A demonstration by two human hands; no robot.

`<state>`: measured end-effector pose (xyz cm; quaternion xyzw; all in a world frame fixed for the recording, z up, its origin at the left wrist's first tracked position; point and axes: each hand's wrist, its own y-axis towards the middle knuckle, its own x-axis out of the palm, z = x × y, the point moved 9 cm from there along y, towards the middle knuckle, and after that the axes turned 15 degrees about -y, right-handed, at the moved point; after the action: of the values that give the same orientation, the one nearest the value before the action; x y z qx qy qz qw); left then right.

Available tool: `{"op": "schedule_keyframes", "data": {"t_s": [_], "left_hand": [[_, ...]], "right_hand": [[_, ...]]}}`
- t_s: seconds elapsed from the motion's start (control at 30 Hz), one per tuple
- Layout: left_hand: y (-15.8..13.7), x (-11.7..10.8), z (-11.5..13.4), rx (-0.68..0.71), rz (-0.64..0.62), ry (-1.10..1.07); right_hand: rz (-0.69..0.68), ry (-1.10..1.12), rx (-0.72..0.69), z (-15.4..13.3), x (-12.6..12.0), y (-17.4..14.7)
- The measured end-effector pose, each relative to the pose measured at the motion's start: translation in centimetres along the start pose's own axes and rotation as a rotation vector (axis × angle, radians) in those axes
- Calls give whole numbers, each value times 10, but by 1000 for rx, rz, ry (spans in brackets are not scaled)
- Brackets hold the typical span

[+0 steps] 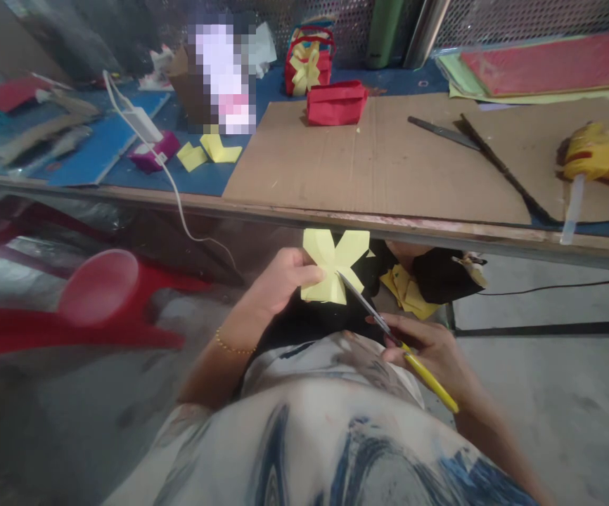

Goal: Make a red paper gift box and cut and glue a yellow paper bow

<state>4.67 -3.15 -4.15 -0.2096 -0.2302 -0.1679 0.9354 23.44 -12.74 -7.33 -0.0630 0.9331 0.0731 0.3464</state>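
My left hand (290, 281) pinches the left side of a yellow paper cutout (330, 260), shaped like a cross with notched sides. It is held above my lap, just off the table's front edge. In my right hand (425, 344) is a pair of scissors (370, 309) with yellow handles. Their blades point up and left, and the tips reach the middle of the paper at its lower right notch. Below and to the right, several yellow paper pieces (410, 292) lie near a black bag-like thing (446, 273).
On the table lie a cardboard sheet (294, 161), red paper bundle (336, 103), red box with yellow bow (307, 67), metal blade (441, 131) and yellow glue gun (600, 154). A white cable (178, 197) hangs over the edge. A red stool (98, 288) stands left.
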Motion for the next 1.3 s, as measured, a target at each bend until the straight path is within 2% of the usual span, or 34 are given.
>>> {"op": "schedule_keyframes", "data": {"t_s": [0.47, 0.87, 1.0, 1.13, 1.3], "left_hand": [[-1, 3, 0, -20, -5, -7], [-1, 4, 0, -10, -40, -3], [0, 3, -1, -8, -27, 5], [0, -1, 7, 64, 11, -29], [-2, -6, 15, 164, 75, -37]], "right_hand": [[-28, 83, 25, 8, 3, -2], [3, 57, 24, 7, 0, -2], [-65, 86, 31, 7, 4, -2], [-105, 99, 59, 12, 2, -2], [-65, 182, 168, 19, -4, -5]]}}
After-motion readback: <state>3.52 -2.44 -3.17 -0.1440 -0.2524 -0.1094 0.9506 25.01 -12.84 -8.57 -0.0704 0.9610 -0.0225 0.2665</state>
